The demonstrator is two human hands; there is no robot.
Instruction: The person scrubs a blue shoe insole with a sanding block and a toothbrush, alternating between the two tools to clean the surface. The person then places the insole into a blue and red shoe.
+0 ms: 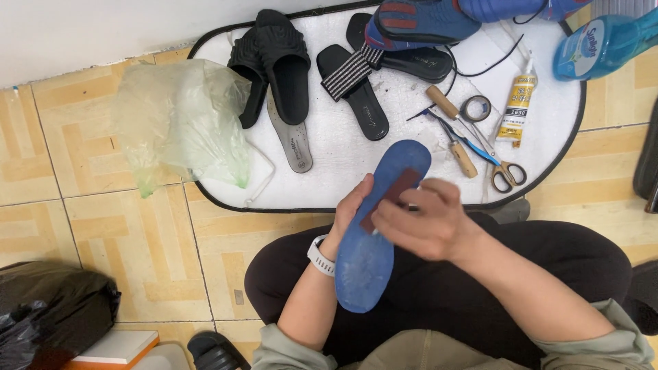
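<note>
Here the right hand's (428, 223) fingers (401, 209) curl shut around a brown sanding strip (389, 199), pressing it flat on a blue sole (373, 233). The sole is long, rounded at both ends, scuffed pale near the lower end, held tilted over the lap, toe end towards the mat (329, 171). The left hand (353, 209) cups the sole from behind; only the thumb and palm edge show, gripping its left rim. A white watch (319, 255) sits on the left wrist. Both forearms come up from the bottom, sleeves pushed back, over black trousers.

On the white mat beyond: black slides (274, 62), striped sandals (363, 89), grey insole (291, 140), scissors (490, 154), two wooden-handled tools, tape roll (476, 107), glue tube (519, 103). A blue spray bottle (603, 41) lies top right, a plastic bag (178, 123) left.
</note>
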